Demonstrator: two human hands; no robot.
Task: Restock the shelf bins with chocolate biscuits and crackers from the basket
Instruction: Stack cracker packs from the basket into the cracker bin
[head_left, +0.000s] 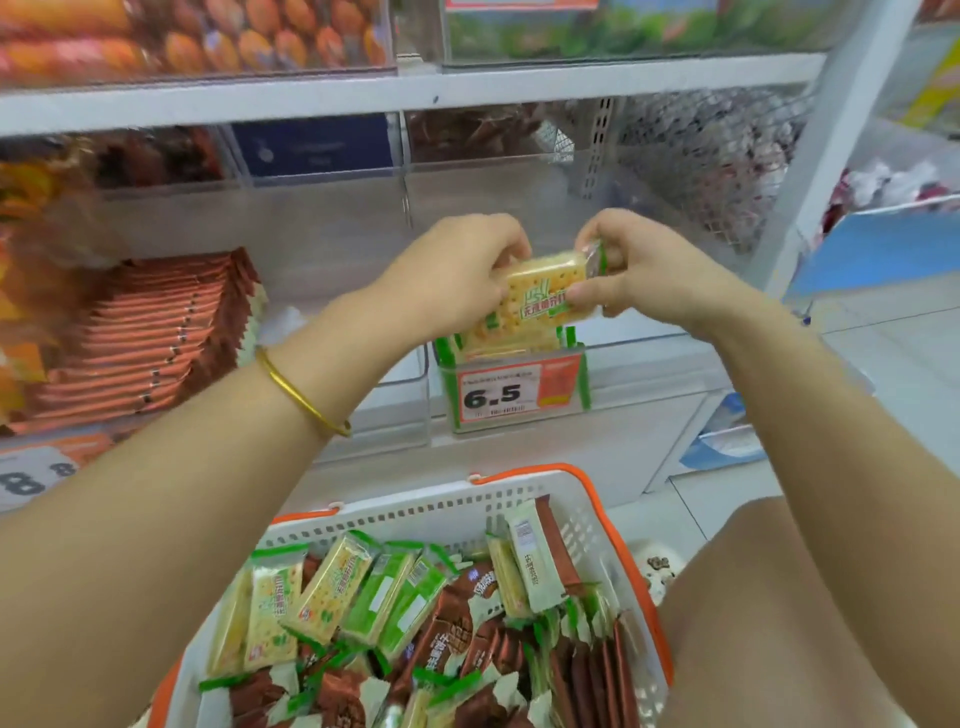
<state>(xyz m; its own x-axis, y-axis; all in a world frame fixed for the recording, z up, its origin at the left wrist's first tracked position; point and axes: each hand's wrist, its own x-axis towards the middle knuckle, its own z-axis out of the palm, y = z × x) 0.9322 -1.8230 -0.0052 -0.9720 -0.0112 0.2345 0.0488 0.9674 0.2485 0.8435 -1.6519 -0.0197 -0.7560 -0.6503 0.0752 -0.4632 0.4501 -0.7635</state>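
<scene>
Hands meet over the clear shelf bin (649, 364), both gripping one cracker packet (540, 291). The left hand (457, 275) has its fingers curled over the packet's left end, thumb underneath. The right hand (649, 275) pinches the right end, with its thumb (584, 297) pressed on the printed front and its other fingers wrapped behind the green crimped seal. Neither hand is loose; the packet is clamped between them, tilted, its lower left corner just above the crackers already in the bin (514, 338), which stand on edge behind the 6.5 price tag (514, 389). Whether it touches that row cannot be told. A gold bangle (301, 395) sits on the left wrist.

Below the arms lies the white basket (415, 514) with its orange rim, holding loose green-and-yellow cracker packets (322, 587) mostly at the left and back, and brown chocolate biscuit packets (452, 618) toward the front and right. In the neighbouring bin on the left is a tidy row of orange-brown packets (150, 332) stood on edge.
</scene>
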